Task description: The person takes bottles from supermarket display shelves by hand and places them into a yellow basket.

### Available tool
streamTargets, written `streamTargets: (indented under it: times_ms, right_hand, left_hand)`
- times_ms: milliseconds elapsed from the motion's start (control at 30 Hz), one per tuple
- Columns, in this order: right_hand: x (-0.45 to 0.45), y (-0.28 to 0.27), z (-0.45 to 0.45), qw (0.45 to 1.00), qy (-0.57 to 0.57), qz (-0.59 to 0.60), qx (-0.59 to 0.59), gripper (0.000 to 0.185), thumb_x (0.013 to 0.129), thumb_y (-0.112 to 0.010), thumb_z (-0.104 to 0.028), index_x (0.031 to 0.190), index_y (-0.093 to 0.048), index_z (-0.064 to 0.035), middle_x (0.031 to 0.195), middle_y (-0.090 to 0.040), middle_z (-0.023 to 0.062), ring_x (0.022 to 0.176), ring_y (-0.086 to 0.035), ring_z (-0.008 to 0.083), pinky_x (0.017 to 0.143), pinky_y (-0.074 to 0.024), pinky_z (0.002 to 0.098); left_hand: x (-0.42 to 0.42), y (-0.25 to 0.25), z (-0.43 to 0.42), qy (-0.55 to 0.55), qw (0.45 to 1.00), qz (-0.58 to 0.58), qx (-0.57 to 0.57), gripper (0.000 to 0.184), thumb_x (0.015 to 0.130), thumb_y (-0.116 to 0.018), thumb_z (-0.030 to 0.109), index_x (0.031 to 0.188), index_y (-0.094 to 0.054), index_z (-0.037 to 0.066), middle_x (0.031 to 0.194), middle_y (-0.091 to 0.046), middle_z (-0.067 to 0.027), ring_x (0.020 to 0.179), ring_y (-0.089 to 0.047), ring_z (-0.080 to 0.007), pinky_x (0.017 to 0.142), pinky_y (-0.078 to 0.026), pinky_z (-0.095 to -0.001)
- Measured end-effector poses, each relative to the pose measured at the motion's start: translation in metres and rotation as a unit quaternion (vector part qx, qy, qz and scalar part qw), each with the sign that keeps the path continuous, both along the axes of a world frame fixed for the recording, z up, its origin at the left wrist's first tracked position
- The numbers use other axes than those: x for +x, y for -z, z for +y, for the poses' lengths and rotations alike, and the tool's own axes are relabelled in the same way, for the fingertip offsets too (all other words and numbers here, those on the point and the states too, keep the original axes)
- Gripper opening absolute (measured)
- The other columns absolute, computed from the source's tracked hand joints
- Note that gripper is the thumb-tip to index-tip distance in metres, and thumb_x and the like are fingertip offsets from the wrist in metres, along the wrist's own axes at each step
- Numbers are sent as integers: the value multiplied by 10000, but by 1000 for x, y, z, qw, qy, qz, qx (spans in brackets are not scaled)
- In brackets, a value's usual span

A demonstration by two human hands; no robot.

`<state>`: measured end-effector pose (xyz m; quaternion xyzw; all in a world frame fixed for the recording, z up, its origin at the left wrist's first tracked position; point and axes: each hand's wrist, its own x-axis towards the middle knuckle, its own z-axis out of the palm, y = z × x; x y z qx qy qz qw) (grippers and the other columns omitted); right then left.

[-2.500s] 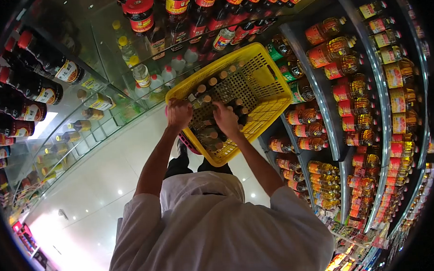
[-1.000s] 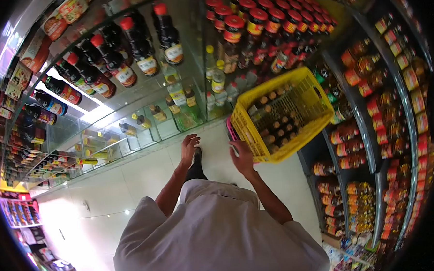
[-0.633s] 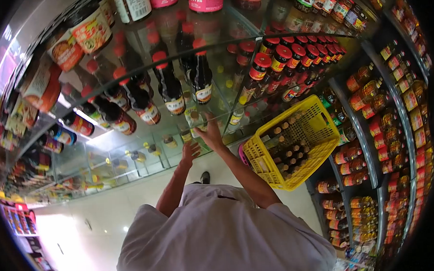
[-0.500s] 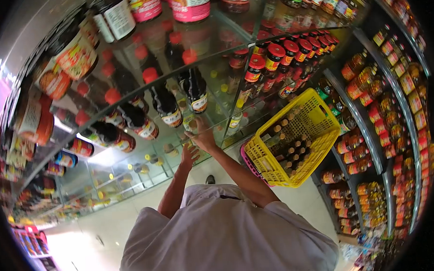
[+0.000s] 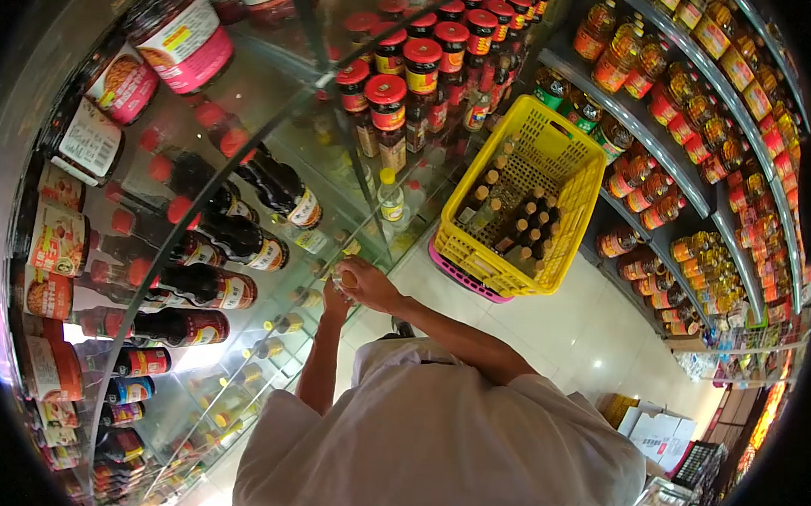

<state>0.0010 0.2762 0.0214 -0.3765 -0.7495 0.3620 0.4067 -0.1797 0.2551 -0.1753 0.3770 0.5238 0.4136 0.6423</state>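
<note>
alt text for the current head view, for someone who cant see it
A person's right hand appears to grip a small bottle, with the left hand close beside it, near glass shelves of dark, red-capped bottles. To the right stands a yellow basket of bottles, a pink container beneath it, by shelves of golden bottles.

Glass shelves (image 5: pixel 271 78) and grey racks (image 5: pixel 643 145) around a tiled floor (image 5: pixel 582 354)

The upper glass shelf carries large labelled tubs (image 5: pixel 179 46); below it stand dark bottles (image 5: pixel 281 191) with red caps, and lower down small bottles (image 5: pixel 267 348). In the adjoining bay, red-lidded jars (image 5: pixel 387 100) stand in close rows. The racks bear amber bottles (image 5: pixel 710 145). A yellow basket (image 5: pixel 478 254) holding brown-capped bottles (image 5: pixel 526 225) sits over a pink basket (image 5: pixel 461 282), whose base is hidden.
</note>
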Motion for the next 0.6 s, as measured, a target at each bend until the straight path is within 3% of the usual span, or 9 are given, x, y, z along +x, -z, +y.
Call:
streamTargets:
  times_ms: [67,133,167,233,367,400,467,600]
  right_hand:
    - [19,-10,-17,1000,13,18,-12,274,773,-681,-87,1001,-534,-55,1038,-577,130,939,-585,325,795,-487,378]
    - [46,-28,-27,999,0,46,-23,267,754,-691,-57,977,-546,-51,989,-593,128,907,-601,311,779,-496,358]
    - [62,-44,-34,999,5,48,-25,267,754,-691,-57,977,-546,-51,989,-593,128,907,-601,311,779,-496,358]
    - [93,-73,-51,996,2,41,-79,222,748,-699,-56,919,-558,-46,926,-611,117,856,-617,301,752,-502,362]
    - [150,-81,-89,997,24,61,31,234,736,-714,-130,881,-551,-44,887,-605,112,837,-606,302,736,-494,373]
    - [166,-84,-100,995,26,92,-24,233,722,-734,-112,862,-561,-43,884,-617,107,792,-613,276,704,-497,346]
    - [197,-96,-122,984,61,143,-87,218,690,-766,-106,806,-591,-51,836,-640,87,721,-614,228,652,-492,309]
    - [261,-108,-166,978,173,115,0,148,672,-753,-101,708,-613,-70,703,-625,57,676,-604,214,620,-477,312]
  left_hand:
    - [16,-20,-15,13,999,49,12,453,874,-591,271,1277,-408,174,1180,-535,-5,1090,-538,-185,803,-505,-393]
    - [59,-102,-27,-58,968,-34,-242,519,934,-348,517,1315,-368,166,1230,-528,-70,1089,-537,-219,911,-438,-449]
    - [69,-103,-34,-54,968,-32,-245,519,934,-348,517,1315,-368,166,1230,-528,-70,1089,-537,-219,911,-438,-449]
    - [89,-102,-53,65,994,-49,-74,517,952,-363,469,1335,-343,123,1244,-510,-110,1105,-541,-217,917,-453,-449]
    - [151,-95,-83,56,987,-147,-28,522,980,-398,340,1395,-267,51,1245,-501,-106,1141,-528,-200,935,-459,-367]
    - [166,-92,-89,157,983,7,97,539,981,-399,346,1399,-253,38,1242,-500,-80,1145,-522,-194,938,-448,-334]
    - [200,-89,-93,187,977,2,102,539,981,-399,347,1399,-254,38,1242,-500,-80,1143,-523,-194,938,-449,-333]
    - [278,-89,-109,256,961,-7,104,539,980,-400,350,1397,-258,38,1241,-501,-79,1138,-525,-193,935,-449,-333]
